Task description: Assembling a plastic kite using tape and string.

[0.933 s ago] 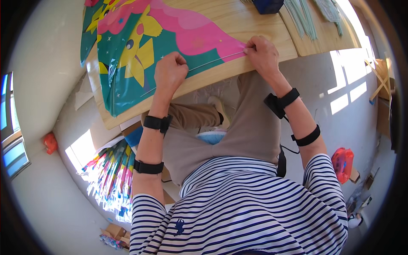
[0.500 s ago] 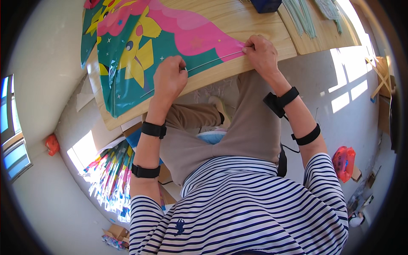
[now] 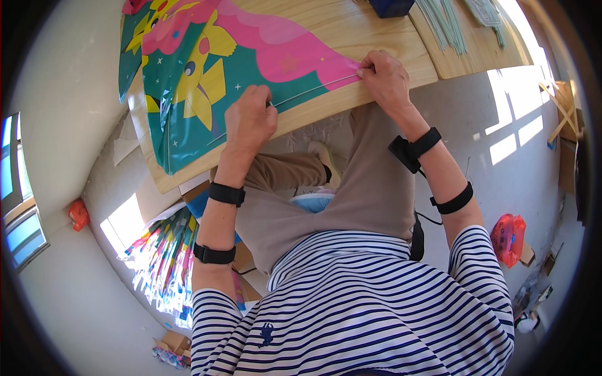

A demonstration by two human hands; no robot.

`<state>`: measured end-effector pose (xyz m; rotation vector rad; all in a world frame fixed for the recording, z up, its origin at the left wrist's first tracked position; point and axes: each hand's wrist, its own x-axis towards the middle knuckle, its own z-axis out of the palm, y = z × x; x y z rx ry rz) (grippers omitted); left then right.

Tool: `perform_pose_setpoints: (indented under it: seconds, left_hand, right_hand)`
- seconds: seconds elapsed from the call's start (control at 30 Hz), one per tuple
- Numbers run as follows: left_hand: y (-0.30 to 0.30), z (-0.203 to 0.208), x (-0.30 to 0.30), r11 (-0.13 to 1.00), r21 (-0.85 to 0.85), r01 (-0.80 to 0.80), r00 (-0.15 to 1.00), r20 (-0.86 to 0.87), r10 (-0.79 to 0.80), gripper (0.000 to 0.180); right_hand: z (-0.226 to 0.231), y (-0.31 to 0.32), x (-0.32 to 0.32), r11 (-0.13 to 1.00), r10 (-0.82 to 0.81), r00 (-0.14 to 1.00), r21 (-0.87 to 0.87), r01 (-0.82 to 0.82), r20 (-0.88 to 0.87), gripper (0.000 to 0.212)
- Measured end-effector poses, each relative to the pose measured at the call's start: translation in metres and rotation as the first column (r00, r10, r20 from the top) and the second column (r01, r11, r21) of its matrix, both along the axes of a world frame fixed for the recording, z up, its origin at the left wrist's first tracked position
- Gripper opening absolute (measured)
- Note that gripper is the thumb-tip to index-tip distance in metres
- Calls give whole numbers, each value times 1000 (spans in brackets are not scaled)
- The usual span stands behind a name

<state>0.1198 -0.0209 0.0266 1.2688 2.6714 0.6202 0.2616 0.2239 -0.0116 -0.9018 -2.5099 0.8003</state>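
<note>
A printed plastic sheet [image 3: 290, 55], pink and green with yellow cartoon figures, lies on the wooden table and looks like a kite's sail. Along its near edge runs a thin pale rod [image 3: 307, 95]. My left hand [image 3: 251, 119] is closed over this edge, its fingers curled around the rod, whose end shows to the left of the wrist. At the sheet's pointed right corner, my right hand [image 3: 384, 78] pinches the rod's other end together with the corner. The fingertips of both hands are partly hidden. Toward the left, the sheet is folded in loose, shiny layers.
A bundle of pale green rods [image 3: 442, 25] lies at the table's far right, beside a clear plastic packet [image 3: 481, 11]. A dark blue box [image 3: 392, 6] stands at the far edge. Below left hang many colourful folded sheets [image 3: 166, 257]. A red plastic bag [image 3: 508, 238] sits on the floor at right.
My left hand has shifted very slightly, its thumb a little lower against the rod. The right hand, the rod and the sheet look almost unmoved.
</note>
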Motion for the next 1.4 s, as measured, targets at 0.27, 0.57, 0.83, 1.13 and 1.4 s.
perform_pose_setpoints:
  seconds: [0.27,0.57,0.83,1.13,1.4]
  left_hand:
    - [-12,-6,-8,986,121,-114,967,240,83,10]
    - [-11,-8,-5,993,68,-101,985,147,90,5]
    - [-9,-7,-2,994,59,-96,988,128,88,1]
    - [-10,-8,-2,993,80,-81,991,114,72,1]
    - [-12,-10,-2,991,110,-73,992,109,61,2]
  right_hand:
    - [1,0,0,1000,3,1000,-5,-3,-4,13]
    - [1,0,0,1000,3,1000,-12,-3,9,13]
    - [4,5,2,997,34,999,-69,-33,7,12]
    - [9,17,8,984,50,994,-163,-66,-99,10]
    - [7,15,7,987,62,994,-146,-74,-89,9]
